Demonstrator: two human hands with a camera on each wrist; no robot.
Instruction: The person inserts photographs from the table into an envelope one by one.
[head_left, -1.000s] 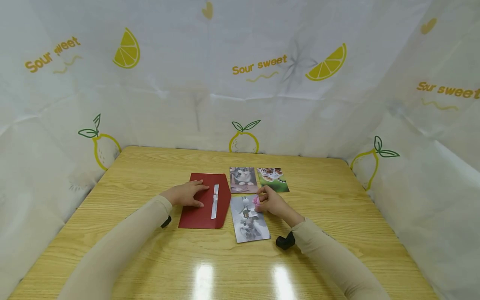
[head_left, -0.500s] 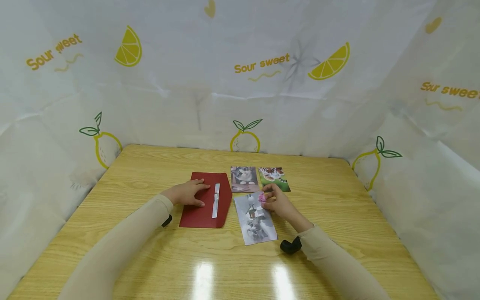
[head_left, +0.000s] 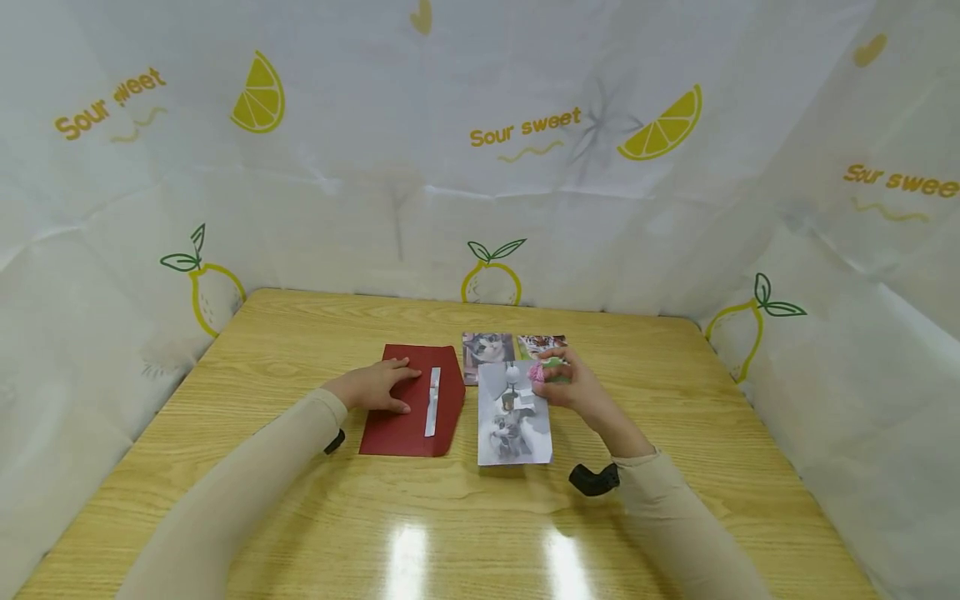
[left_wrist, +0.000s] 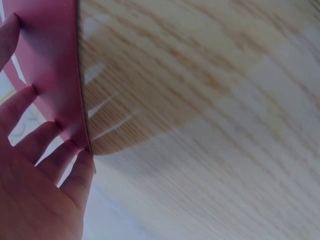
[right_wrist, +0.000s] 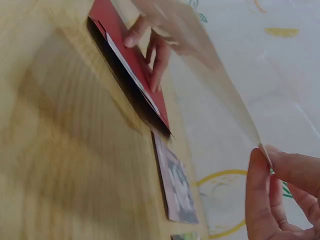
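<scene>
My left hand (head_left: pixel 377 387) rests with spread fingers on a red envelope (head_left: pixel 390 437), pressing its fingertips onto the paper; the left wrist view shows the same fingertips on the red paper (left_wrist: pixel 52 45). A white strip (head_left: pixel 432 400) runs along the envelope near its pointed flap. With thumb and fingers my right hand (head_left: pixel 573 387) pinches a grey cat picture card (head_left: pixel 513 429) by its upper right, near a pink patch. The card is raised off the table, tilted up, and seen almost edge-on in the right wrist view (right_wrist: pixel 225 95).
Behind the raised card lie two more picture cards, one of a cat (head_left: pixel 487 346) and one of a tiger (head_left: pixel 542 343), both partly covered in the head view. A wooden table (head_left: pixel 300 517) carries everything. White printed cloth (head_left: pixel 360 225) hangs along its back and sides.
The right hand has lifted the grey cat card off the table and shifted it right and away, so it now overlaps the two back cards. The left hand stays on the envelope.
</scene>
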